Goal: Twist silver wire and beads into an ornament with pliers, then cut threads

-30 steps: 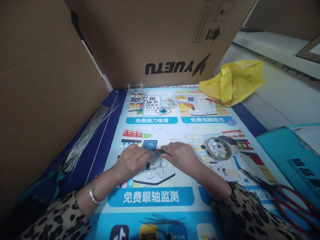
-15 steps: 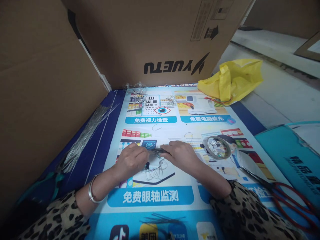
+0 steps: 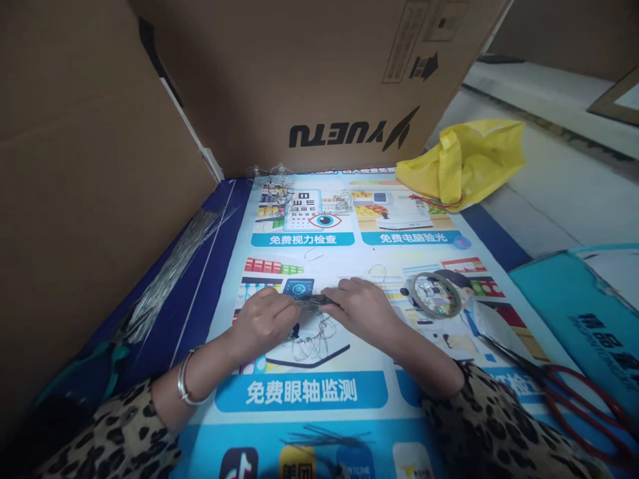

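Observation:
Near the middle of the printed sheet, my left hand [image 3: 269, 320] and my right hand [image 3: 364, 314] are closed in pinches, facing each other. Between their fingertips stretches a short bundle of thin dark wires [image 3: 314, 301], its ends hidden by my fingers. Curled thin wire loops [image 3: 312, 342] show just below the bundle; whether they are joined to it I cannot tell. To the right of my right hand sits a round clear-lidded container [image 3: 435, 295] with small shiny pieces inside. More dark wires [image 3: 327, 436] lie loose in front of me.
Red-handled scissors [image 3: 559, 386] lie at the right, beside a teal bag [image 3: 589, 319]. Straight silvery wires [image 3: 172, 273] and teal-handled pliers [image 3: 107, 372] are at the left. Cardboard [image 3: 324, 80] walls the back and left. A yellow bag [image 3: 464, 163] and tangled wire pieces [image 3: 274, 183] are farther back.
My hands stay in nearly the same place, still pinching the dark wires. The bundle between them sits at a slightly different angle, and the view has shifted a little.

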Tool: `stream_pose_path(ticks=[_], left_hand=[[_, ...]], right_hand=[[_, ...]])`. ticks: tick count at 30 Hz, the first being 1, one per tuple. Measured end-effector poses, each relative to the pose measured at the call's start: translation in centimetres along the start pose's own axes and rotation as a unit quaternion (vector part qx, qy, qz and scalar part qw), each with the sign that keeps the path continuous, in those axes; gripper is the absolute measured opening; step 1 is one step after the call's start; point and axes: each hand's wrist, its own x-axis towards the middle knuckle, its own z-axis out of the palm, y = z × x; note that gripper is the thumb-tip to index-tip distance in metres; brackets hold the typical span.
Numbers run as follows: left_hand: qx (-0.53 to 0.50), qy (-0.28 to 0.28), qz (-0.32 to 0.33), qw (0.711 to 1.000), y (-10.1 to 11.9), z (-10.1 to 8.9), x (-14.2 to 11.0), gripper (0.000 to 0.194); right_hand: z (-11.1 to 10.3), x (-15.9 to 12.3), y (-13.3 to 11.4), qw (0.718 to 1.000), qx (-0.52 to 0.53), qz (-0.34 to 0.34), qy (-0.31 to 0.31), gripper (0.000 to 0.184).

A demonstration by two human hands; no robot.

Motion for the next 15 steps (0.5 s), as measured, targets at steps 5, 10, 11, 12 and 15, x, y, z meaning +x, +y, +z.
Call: stream_pose_path(ticks=[5, 10, 11, 12, 15], left_hand=[[0.011, -0.006, 0.006, 1.0, 0.0, 0.03, 0.0, 0.019], [0.02, 0.001, 0.008, 1.0, -0.07, 0.22, -0.17, 0.018], [0.022, 0.002, 0.008, 1.0, -0.09, 0.23, -0.19, 0.018], [0.022, 0.002, 0.009, 1.0, -0.1, 0.22, -0.2, 0.018], [0.018, 0.002, 0.009, 1.0, -0.12, 0.12, -0.17, 0.018]], right_hand=[[-0.21, -0.04, -0.41, 1.0, -0.007, -0.004, -0.004, 0.033], [0.15, 0.02, -0.89, 1.0, -0.007, 0.011, -0.005, 0.03], [0.21, 0.03, -0.91, 1.0, -0.004, 0.015, -0.007, 0.03], [0.26, 0.03, -0.9, 1.0, -0.001, 0.018, -0.008, 0.03], [0.33, 0.03, -0.82, 1.0, 0.002, 0.016, -0.009, 0.031]])
